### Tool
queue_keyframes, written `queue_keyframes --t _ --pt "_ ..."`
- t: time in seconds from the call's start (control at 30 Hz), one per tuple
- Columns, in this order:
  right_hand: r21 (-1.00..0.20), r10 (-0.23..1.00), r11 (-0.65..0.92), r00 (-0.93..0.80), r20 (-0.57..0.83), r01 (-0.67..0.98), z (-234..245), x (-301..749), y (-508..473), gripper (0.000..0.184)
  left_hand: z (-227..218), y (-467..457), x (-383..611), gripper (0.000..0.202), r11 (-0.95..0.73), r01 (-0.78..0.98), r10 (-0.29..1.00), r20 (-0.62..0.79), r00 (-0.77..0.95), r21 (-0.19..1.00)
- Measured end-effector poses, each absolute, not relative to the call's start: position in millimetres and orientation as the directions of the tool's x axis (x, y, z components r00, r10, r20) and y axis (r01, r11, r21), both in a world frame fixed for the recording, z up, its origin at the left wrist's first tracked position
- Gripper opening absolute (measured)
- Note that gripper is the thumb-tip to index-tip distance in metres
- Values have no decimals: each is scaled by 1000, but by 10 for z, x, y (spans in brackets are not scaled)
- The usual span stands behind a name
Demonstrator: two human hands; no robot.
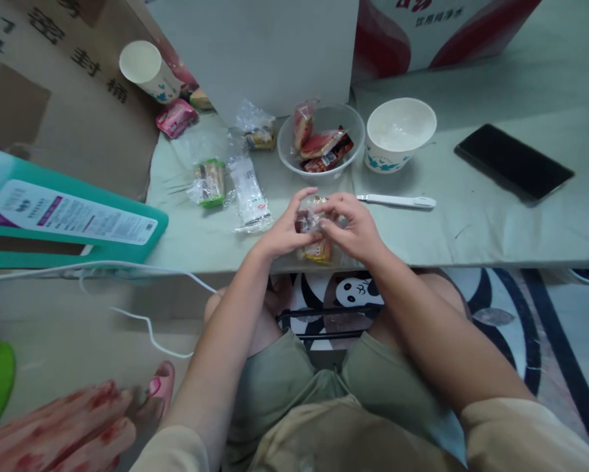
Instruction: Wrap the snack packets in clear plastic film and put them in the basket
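Near the table's front edge is a small snack in clear plastic wrap with yellow on its lower part. My left hand curves round its left side, thumb and forefinger against the wrap. From the right, my right hand pinches the crinkled upper part of the plastic. The fingers partly hide the snack. Just beyond my hands stands a clear bowl with several wrapped snacks in it. A white-handled knife-like tool lies right of my right hand, its tip end hidden.
To the right are a paper bowl and a black phone. Left lie a green-edged snack packet, a white packet and a pink packet. A paper cup leans near a cardboard box. A white cable hangs below.
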State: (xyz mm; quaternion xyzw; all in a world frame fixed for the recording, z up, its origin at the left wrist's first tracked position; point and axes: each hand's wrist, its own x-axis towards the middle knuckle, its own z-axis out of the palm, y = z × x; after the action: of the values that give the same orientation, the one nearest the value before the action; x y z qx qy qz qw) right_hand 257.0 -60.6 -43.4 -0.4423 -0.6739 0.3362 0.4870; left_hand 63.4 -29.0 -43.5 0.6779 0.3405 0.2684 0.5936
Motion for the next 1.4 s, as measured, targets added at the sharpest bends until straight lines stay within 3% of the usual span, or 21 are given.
queue_keyframes --t 0.1,0.2,0.3,0.43,0.6,0.77,0.87,0.93,1.03,1.13,1.27,1.4 --pt "-787 885 462 -152 440 408 -428 2570 -650 19 -522 -249 660 79 -160 117 810 63 583 980" --pt "-779 862 505 -244 443 372 -413 2550 -697 22 -556 -211 642 62 -225 126 850 131 511 966" --pt "-812 869 481 -300 392 331 -366 2565 -717 26 -542 -187 605 46 -169 174 908 85 409 970" --pt "-767 931 344 -90 354 541 -327 2737 -678 30 -523 -171 573 33 -166 272 954 85 287 948" --pt "-506 930 12 176 322 863 -460 3133 -676 47 -471 -164 580 22 -166 370 962 67 266 914" --pt "-422 950 -101 213 227 901 -568 3416 -797 28 -406 -167 634 25 -139 350 963 44 267 926" --pt "-495 935 -82 238 262 865 -507 3385 -849 25 -416 -180 672 44 -134 291 964 56 262 947" --pt "-641 933 -3 234 275 767 -453 3251 -872 25 -431 -194 694 37 -153 309 961 69 267 939" --pt "-896 971 99 153 181 432 -413 2934 -903 31 -458 -229 734 18 -134 352 964 39 263 927" --pt "-985 996 90 -16 88 148 -414 2646 -922 39 -495 -279 800 20 -103 281 968 31 250 954" --pt "-989 999 36 -34 31 145 -399 2533 -896 39 -530 -322 885 34 -69 189 967 20 253 980" --pt "-973 998 48 16 53 227 -384 2612 -844 34 -526 -304 929 33 -58 147 957 12 291 987"
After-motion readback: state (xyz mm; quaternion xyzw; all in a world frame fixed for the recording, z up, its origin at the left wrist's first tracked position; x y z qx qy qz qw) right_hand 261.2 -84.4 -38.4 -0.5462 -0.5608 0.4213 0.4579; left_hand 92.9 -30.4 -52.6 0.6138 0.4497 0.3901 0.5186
